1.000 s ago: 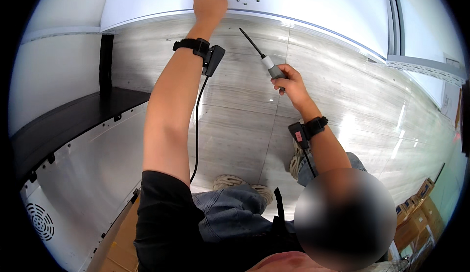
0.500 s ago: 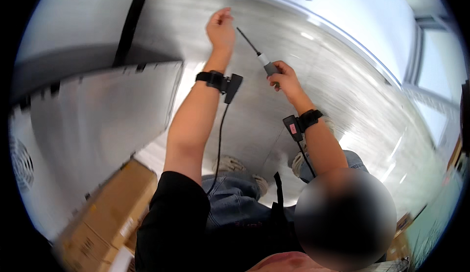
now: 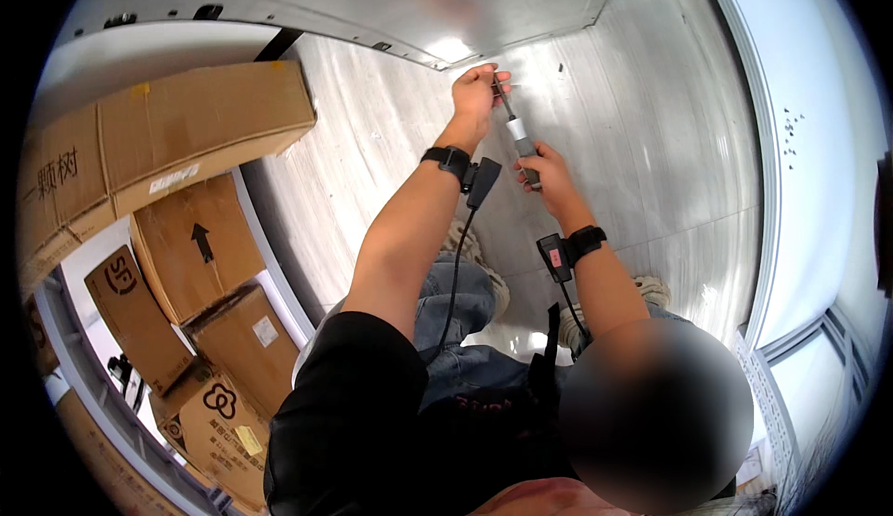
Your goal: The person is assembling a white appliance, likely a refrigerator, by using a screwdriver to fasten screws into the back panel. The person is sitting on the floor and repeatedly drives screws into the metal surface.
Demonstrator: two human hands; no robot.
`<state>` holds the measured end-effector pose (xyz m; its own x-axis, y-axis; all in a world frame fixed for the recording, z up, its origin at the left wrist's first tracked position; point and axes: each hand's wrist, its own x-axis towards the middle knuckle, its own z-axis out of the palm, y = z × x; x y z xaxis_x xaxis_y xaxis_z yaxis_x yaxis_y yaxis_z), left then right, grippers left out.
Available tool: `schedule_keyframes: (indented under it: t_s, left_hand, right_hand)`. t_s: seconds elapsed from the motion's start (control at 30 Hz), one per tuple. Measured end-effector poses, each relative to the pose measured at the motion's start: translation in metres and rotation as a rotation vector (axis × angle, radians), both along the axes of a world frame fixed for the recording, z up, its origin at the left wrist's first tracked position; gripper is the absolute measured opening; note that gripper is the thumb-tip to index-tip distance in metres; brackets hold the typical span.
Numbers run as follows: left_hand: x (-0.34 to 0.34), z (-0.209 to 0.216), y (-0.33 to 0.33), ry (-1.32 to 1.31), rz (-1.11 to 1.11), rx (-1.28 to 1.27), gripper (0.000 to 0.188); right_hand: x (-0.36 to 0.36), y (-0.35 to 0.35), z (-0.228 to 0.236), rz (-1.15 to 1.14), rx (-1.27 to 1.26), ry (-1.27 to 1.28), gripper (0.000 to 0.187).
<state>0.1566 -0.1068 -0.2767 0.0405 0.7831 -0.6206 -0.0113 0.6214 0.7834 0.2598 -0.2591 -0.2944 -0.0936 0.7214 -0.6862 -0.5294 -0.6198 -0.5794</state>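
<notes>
A screwdriver (image 3: 526, 153) with a grey and white handle and a thin dark shaft is gripped by its handle in my right hand (image 3: 551, 177). Its shaft points away from me, up to my left hand (image 3: 475, 98). The fingers of that hand curl around the shaft's front end; whether they also pinch something small at the tip is hidden. Just beyond both hands is the lower edge of a large grey metal panel (image 3: 372, 0). My left fingers are close to that edge, and I cannot tell whether they touch it.
Cardboard boxes (image 3: 200, 246) are stacked at the left, with a long box (image 3: 205, 130) nearest the panel. A white panel (image 3: 800, 70) with small dark bits on it stands along the right. Below is a grey wood-look floor (image 3: 670, 163), with a small dark piece (image 3: 561, 68) on it.
My view has turned left, bringing the metal panel ahead and more boxes into sight. The screwdriver's tip, apart from my left hand before, is now at its fingers.
</notes>
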Motion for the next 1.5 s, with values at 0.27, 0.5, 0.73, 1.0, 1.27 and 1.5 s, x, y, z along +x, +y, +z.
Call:
schedule_keyframes:
  t_s: [0.27,0.5,0.73,1.0,1.27,1.5]
  left_hand:
    - [-0.066,-0.018,0.011,-0.015,0.035,-0.086,0.023]
    - [-0.090,-0.029,0.027,-0.046,-0.014,-0.084,0.024]
    - [-0.098,-0.029,0.038,-0.028,-0.089,-0.058,0.023]
    - [-0.099,-0.027,0.039,-0.047,-0.069,-0.033,0.019]
    - [-0.096,-0.026,0.039,-0.022,-0.076,-0.024,0.018]
    - [-0.090,-0.021,0.037,-0.015,-0.060,0.000,0.016]
  right_hand:
    - [-0.043,0.012,0.000,0.104,-0.019,-0.075,0.043]
    - [-0.072,0.026,-0.013,0.099,-0.034,-0.119,0.037]
    - [-0.078,0.035,-0.004,0.090,-0.075,-0.076,0.034]
    - [-0.086,0.036,0.000,0.053,-0.112,-0.099,0.033]
    - [-0.088,0.035,-0.008,0.014,-0.104,-0.082,0.033]
    - [-0.084,0.034,-0.008,0.003,-0.102,-0.056,0.036]
